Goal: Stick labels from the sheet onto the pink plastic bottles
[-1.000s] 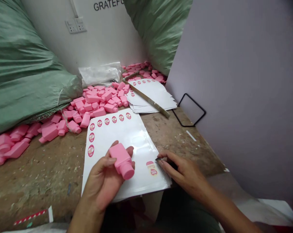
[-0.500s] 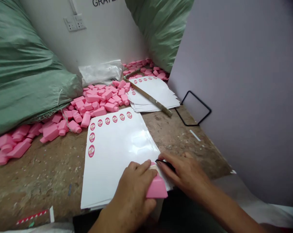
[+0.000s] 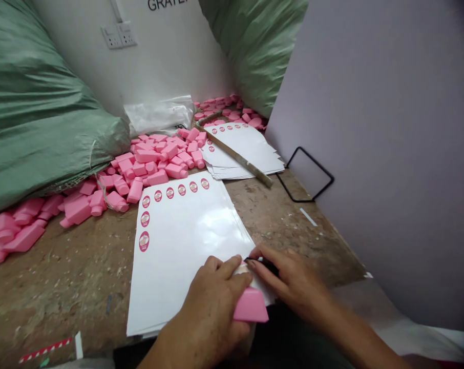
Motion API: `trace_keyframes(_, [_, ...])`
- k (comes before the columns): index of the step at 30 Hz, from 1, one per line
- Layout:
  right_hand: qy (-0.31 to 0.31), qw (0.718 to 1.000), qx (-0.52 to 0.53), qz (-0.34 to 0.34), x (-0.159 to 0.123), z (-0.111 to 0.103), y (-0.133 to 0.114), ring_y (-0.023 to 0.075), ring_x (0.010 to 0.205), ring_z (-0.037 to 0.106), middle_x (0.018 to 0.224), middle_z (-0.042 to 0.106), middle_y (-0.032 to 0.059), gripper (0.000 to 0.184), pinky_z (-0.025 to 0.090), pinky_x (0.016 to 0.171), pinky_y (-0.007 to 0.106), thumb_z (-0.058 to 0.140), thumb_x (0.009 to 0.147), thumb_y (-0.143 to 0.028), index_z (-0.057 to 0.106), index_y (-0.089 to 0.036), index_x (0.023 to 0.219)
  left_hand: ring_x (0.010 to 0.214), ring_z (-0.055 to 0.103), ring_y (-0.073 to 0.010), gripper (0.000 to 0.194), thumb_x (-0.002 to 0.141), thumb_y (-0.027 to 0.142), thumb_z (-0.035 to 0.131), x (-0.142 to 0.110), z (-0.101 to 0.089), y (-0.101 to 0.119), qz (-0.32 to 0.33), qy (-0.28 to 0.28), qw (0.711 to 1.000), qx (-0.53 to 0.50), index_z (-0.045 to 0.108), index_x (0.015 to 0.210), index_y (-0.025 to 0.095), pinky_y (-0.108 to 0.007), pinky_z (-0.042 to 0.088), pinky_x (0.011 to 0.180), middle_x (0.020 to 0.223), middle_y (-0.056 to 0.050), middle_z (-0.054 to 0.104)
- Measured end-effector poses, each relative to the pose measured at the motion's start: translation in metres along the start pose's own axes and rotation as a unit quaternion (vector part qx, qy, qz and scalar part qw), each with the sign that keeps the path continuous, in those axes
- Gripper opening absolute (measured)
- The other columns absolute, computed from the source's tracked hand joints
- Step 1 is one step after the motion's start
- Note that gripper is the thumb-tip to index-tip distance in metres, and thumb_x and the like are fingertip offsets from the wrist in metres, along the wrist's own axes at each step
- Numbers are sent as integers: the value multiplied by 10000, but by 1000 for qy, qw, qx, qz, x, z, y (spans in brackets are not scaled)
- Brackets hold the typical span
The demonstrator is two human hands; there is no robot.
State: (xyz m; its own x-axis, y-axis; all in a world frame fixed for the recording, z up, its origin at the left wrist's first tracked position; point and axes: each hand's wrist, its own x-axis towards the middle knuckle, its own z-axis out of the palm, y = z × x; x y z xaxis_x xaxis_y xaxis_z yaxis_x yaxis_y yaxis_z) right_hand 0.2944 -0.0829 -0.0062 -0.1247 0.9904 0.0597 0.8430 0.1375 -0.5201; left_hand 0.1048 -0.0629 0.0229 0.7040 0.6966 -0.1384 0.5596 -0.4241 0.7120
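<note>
My left hand point(image 3: 216, 297) is closed around a pink plastic bottle point(image 3: 251, 305) at the front edge of the table. Part of an oval sticker shows on the bottle, mostly covered by my fingers. A thin black tool, whose kind I cannot make out, is pinched in my right hand point(image 3: 289, 274), its tip at the sticker. Under and beyond my hands lies a stack of white sticker sheets point(image 3: 178, 277). Oval pink stickers point(image 3: 170, 192) remain along the top sheet's far and left edges.
Many pink bottles point(image 3: 151, 159) are heaped at the back left, beside a green sack point(image 3: 55, 128). More sheets point(image 3: 247, 148) lie behind under a wooden stick point(image 3: 239, 160). A black wire frame point(image 3: 312, 174) leans at a pale panel point(image 3: 378, 154) on the right.
The bottle has shifted slightly toward me, and the black tool's tip has come closer to my left fingers. The rest stays in place.
</note>
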Motion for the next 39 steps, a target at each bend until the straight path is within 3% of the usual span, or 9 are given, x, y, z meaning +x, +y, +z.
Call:
trace_keyframes(4, [16, 1000, 20, 9, -2, -1, 5, 179, 604, 584, 683, 686, -9, 212, 361, 589, 299, 443, 906, -352, 621, -246, 859, 1106, 460, -371, 625, 579, 163, 708, -3, -3, 2, -18, -19, 1000, 14, 636, 1194, 247, -521, 385, 938, 1448, -128, 450])
trace_keyframes(9, [91, 990, -73, -81, 0, 1, 7, 164, 504, 529, 632, 670, -27, 125, 306, 585, 313, 485, 889, -261, 582, -222, 819, 1166, 437, -362, 593, 582, 160, 688, -6, -8, 6, -46, -48, 998, 25, 647, 1171, 211, -492, 362, 991, 1490, -134, 376])
trace_keyframes(12, [102, 983, -101, -117, 2, 0, 8, 159, 499, 523, 649, 677, -26, 106, 298, 603, 317, 497, 885, -238, 574, -213, 817, 1063, 509, -307, 473, 606, 244, 723, -2, -13, 6, -106, 12, 987, -119, 656, 1072, 203, -437, 398, 942, 1275, -116, 569])
trace_keyframes(15, [100, 978, -117, -143, 3, 0, 10, 154, 486, 502, 643, 673, -23, 113, 284, 609, 321, 494, 893, -235, 577, -209, 820, 834, 545, -211, 364, 703, 400, 687, 4, -16, 3, -179, 115, 914, -346, 613, 990, 189, -342, 440, 780, 912, -46, 629])
trace_keyframes(17, [98, 977, -117, -150, 4, 1, 13, 155, 488, 493, 640, 669, -23, 121, 275, 607, 321, 485, 902, -232, 573, -207, 822, 787, 523, -174, 372, 717, 434, 686, 9, -16, -1, -198, 173, 859, -439, 597, 976, 182, -302, 419, 738, 858, -22, 601])
trace_keyframes(19, [99, 976, -112, -156, 5, 2, 14, 157, 495, 485, 644, 667, -22, 137, 270, 605, 321, 467, 916, -234, 567, -206, 827, 792, 508, -154, 369, 725, 422, 696, 12, -14, -8, -198, 205, 831, -478, 600, 980, 175, -282, 398, 740, 867, -16, 590])
trace_keyframes(28, [87, 983, -91, -134, 3, -1, 17, 160, 514, 479, 678, 667, -15, 143, 285, 587, 321, 473, 924, -262, 578, -218, 838, 878, 524, -155, 375, 760, 402, 695, 11, -8, -15, -183, 216, 801, -527, 611, 1051, 181, -281, 396, 793, 975, -37, 612])
trace_keyframes(39, [102, 982, -89, -132, 3, -1, 14, 155, 506, 481, 677, 676, -24, 138, 277, 593, 322, 474, 925, -257, 582, -212, 852, 823, 506, -134, 315, 770, 408, 679, 12, -10, -15, -178, 212, 801, -531, 626, 979, 179, -258, 387, 771, 895, -17, 601])
